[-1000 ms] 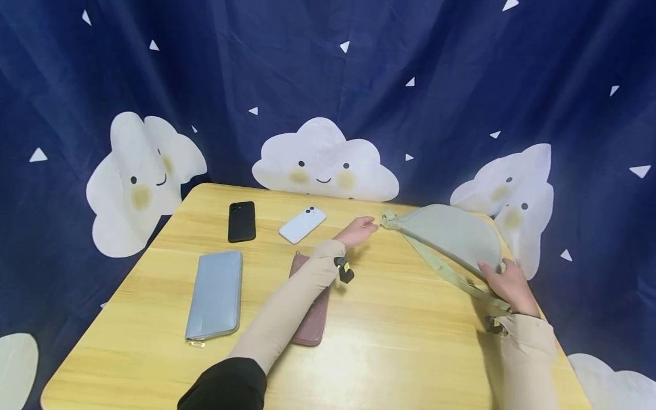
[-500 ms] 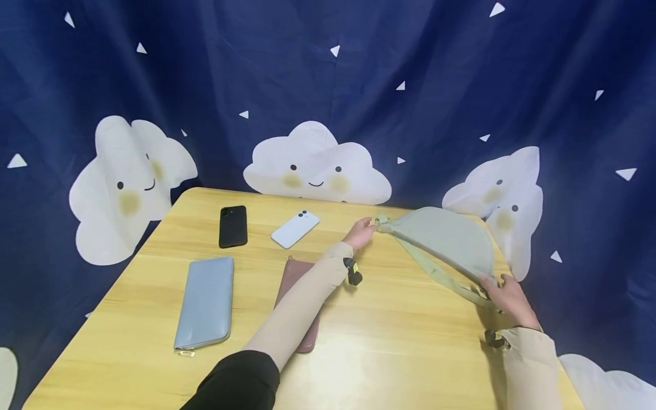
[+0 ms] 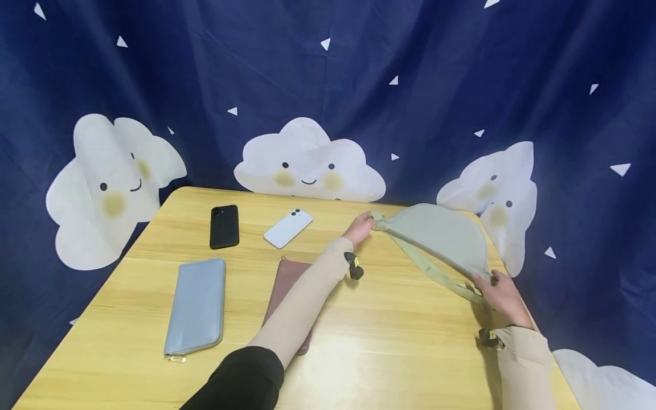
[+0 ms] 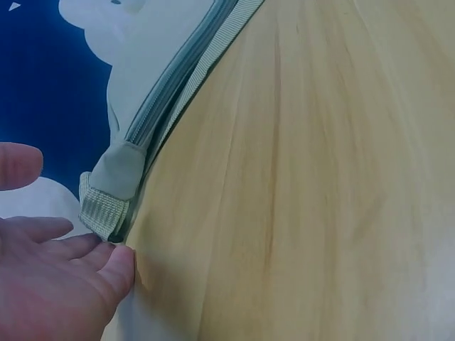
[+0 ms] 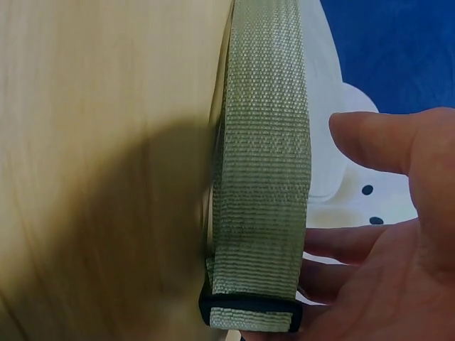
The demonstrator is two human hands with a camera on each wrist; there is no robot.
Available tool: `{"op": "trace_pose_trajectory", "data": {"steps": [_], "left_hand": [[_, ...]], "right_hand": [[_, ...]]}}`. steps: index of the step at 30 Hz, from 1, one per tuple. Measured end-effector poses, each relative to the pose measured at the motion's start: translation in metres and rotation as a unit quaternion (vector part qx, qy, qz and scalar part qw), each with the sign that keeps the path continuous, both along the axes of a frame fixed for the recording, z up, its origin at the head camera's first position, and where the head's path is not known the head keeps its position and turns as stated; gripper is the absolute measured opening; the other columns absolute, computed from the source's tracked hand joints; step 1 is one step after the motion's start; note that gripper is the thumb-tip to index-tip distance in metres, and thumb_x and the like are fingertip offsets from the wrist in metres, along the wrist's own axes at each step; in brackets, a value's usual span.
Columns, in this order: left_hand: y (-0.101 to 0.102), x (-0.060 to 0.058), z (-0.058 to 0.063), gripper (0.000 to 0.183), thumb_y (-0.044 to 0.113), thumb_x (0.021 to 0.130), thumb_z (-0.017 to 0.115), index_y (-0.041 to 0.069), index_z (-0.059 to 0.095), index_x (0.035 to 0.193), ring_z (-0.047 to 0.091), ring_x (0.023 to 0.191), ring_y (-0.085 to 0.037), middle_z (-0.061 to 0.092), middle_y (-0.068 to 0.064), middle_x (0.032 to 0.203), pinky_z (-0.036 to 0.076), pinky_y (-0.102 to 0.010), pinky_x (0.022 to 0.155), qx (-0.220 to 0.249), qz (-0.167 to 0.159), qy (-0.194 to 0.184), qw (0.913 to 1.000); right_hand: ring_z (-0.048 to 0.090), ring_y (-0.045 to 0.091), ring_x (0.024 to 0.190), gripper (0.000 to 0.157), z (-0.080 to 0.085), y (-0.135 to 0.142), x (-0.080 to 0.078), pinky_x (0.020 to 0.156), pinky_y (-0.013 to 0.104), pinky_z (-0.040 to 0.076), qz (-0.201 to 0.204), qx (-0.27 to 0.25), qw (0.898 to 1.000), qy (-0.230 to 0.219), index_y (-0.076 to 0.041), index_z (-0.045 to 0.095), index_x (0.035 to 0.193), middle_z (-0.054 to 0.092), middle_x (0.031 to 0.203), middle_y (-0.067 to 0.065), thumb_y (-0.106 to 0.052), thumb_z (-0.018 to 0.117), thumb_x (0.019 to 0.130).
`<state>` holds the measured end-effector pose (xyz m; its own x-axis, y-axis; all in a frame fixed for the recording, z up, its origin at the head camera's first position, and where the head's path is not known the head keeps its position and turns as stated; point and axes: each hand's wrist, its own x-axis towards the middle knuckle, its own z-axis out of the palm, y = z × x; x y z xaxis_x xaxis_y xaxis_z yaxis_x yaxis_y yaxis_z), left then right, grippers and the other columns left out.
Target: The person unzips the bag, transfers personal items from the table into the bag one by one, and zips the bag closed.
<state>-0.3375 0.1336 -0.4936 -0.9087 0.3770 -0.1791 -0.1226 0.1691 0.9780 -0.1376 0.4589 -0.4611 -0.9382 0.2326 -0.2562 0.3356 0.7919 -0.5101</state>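
Note:
A pale grey-green half-moon waist bag (image 3: 441, 233) lies at the far right of the table, its webbing strap (image 3: 430, 269) running along the near side. At its left end is my left hand (image 3: 359, 229). In the left wrist view the fingers (image 4: 117, 268) are extended with their tips right at the webbing loop (image 4: 105, 213), and the thumb stands apart. My right hand (image 3: 504, 297) is at the bag's right corner. In the right wrist view its fingers (image 5: 341, 244) reach behind the strap beside a black slider (image 5: 252, 305), while the thumb is held away from the webbing.
A blue wallet (image 3: 196, 306), a black phone (image 3: 224, 226) and a white phone (image 3: 288, 229) lie on the left part of the wooden table (image 3: 389, 341). My left forearm crosses over a mauve wallet (image 3: 287, 280). A blue cloud-print curtain (image 3: 328, 68) hangs behind.
My left hand has closed a small gap and come to the bag's left end. The right hand stays at the other corner. The head view has turned slightly right.

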Motion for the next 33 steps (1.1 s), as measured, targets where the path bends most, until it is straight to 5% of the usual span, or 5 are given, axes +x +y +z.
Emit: {"op": "trace_pose_trajectory", "data": {"steps": [7, 20, 25, 28, 33], "left_hand": [[0.005, -0.009, -0.007, 0.061, 0.022, 0.107, 0.043, 0.001, 0.026, 0.162, 0.025, 0.159, -0.032, 0.029, -0.015, 0.17, 0.02, -0.045, 0.132, -0.014, -0.017, -0.004, 0.9997], [-0.001, 0.003, 0.008, 0.053, 0.021, 0.104, 0.055, -0.002, 0.047, 0.151, 0.039, 0.153, -0.033, 0.044, -0.017, 0.162, 0.028, -0.046, 0.129, -0.01, 0.015, 0.008, 0.9998], [-0.006, 0.001, 0.005, 0.051, 0.019, 0.099, 0.066, 0.003, 0.055, 0.146, 0.065, 0.101, -0.019, 0.058, -0.014, 0.151, 0.055, -0.03, 0.091, -0.029, 0.03, -0.004, 0.9991], [-0.009, -0.001, 0.002, 0.05, 0.019, 0.097, 0.07, 0.006, 0.059, 0.144, 0.054, 0.072, -0.014, 0.065, -0.014, 0.141, 0.047, -0.024, 0.063, -0.045, 0.034, -0.007, 0.9984], [-0.015, -0.002, 0.001, 0.047, 0.01, 0.091, 0.076, 0.003, 0.065, 0.137, 0.06, 0.076, -0.01, 0.071, -0.017, 0.131, 0.054, -0.022, 0.067, -0.038, 0.043, 0.005, 0.9983]], "right_hand": [[0.039, 0.063, 0.135, 0.076, 0.0, -0.005, 0.001, 0.108, 0.068, 0.042, 0.009, 0.001, 0.999, 0.033, 0.022, 0.029, 0.149, 0.034, 0.148, 0.05, -0.042, 0.039, 0.11], [0.029, 0.062, 0.143, 0.076, 0.005, -0.004, 0.004, 0.114, 0.07, 0.034, -0.018, -0.041, 0.998, 0.04, 0.019, 0.023, 0.153, 0.029, 0.154, 0.046, -0.037, 0.046, 0.109], [0.027, 0.062, 0.145, 0.074, 0.004, -0.004, 0.005, 0.114, 0.07, 0.034, -0.016, -0.043, 0.998, 0.047, 0.018, 0.022, 0.154, 0.03, 0.154, 0.045, -0.033, 0.05, 0.108], [0.028, 0.061, 0.145, 0.072, 0.004, -0.004, 0.005, 0.114, 0.069, 0.035, -0.014, -0.048, 0.997, 0.051, 0.018, 0.022, 0.155, 0.031, 0.154, 0.045, -0.027, 0.052, 0.107], [0.033, 0.061, 0.142, 0.067, 0.004, -0.005, 0.007, 0.11, 0.068, 0.038, -0.008, -0.046, 0.996, 0.07, 0.018, 0.026, 0.153, 0.037, 0.151, 0.045, -0.019, 0.055, 0.105]]}}
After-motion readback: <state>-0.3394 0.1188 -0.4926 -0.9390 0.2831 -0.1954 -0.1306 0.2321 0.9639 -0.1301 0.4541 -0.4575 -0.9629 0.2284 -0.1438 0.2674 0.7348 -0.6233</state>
